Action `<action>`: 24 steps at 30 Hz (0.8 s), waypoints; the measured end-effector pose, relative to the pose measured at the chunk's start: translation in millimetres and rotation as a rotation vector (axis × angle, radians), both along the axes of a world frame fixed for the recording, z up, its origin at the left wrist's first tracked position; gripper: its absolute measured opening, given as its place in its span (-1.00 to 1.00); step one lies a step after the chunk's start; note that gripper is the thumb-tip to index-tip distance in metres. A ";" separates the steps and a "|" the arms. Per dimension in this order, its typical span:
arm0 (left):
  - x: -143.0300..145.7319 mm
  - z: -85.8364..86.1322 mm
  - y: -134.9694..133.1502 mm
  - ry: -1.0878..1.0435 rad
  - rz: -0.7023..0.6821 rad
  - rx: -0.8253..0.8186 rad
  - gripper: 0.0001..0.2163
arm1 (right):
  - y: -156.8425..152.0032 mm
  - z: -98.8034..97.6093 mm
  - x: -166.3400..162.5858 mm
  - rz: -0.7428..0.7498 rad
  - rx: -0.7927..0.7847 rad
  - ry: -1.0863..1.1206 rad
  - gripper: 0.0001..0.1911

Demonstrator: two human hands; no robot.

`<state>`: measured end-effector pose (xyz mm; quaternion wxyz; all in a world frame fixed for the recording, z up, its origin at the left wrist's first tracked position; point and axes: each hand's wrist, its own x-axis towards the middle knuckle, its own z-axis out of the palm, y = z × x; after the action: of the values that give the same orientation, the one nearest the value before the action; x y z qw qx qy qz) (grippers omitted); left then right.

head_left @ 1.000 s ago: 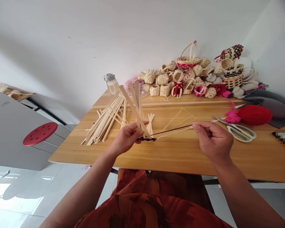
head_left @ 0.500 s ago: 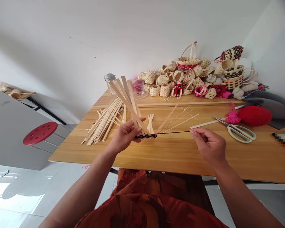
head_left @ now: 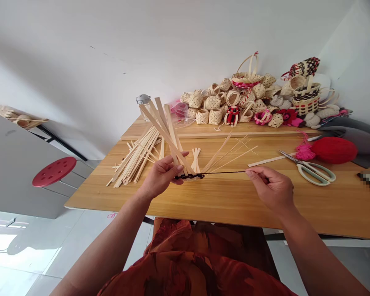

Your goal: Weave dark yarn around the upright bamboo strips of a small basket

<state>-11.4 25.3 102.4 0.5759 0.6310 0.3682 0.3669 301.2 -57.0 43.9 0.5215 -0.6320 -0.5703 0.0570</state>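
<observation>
My left hand point(head_left: 165, 174) pinches the lower end of a small weaving of pale wooden strips point(head_left: 168, 133), which fan upward from a dark woven band point(head_left: 189, 176). Thinner strips point(head_left: 223, 158) spread from the band's right side. A dark cord point(head_left: 225, 172) runs taut from the band to my right hand point(head_left: 269, 187), its end pinched between thumb and forefinger. Both hands are above the front half of the wooden table point(head_left: 216, 205). Part of the band is hidden behind the left fingers.
A pile of loose strips point(head_left: 138, 154) lies at left. Scissors point(head_left: 316, 170), a flat strip point(head_left: 269, 159), pink yarn point(head_left: 304, 152) and a red yarn ball point(head_left: 334, 150) are at right. Many small woven baskets point(head_left: 214, 116) stand along the wall by a lidded bottle point(head_left: 143, 100). A red stool point(head_left: 54, 170) is beyond the left edge.
The view has shifted slightly. Both hands keep nearly the same pose, with the dark cord still stretched between the weaving and my right hand.
</observation>
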 end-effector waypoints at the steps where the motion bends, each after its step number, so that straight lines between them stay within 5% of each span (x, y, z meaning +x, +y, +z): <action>1: 0.3 -0.3 -0.2 -0.008 0.009 0.005 -0.40 | 0.6 -4.4 1.0 0.007 -0.024 0.004 -0.82; 12: -5.5 -1.4 -0.6 -0.070 0.057 0.087 -0.45 | 4.7 -6.8 -8.4 0.180 -0.199 0.134 -0.73; 24: -3.1 -10.2 0.8 -0.391 0.114 -0.109 -0.39 | 4.8 9.6 -25.3 0.341 -0.183 0.232 -0.75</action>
<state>-14.5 26.0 92.2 0.6482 0.4938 0.3037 0.4937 275.9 -52.2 53.5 0.5067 -0.5606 -0.5975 0.2682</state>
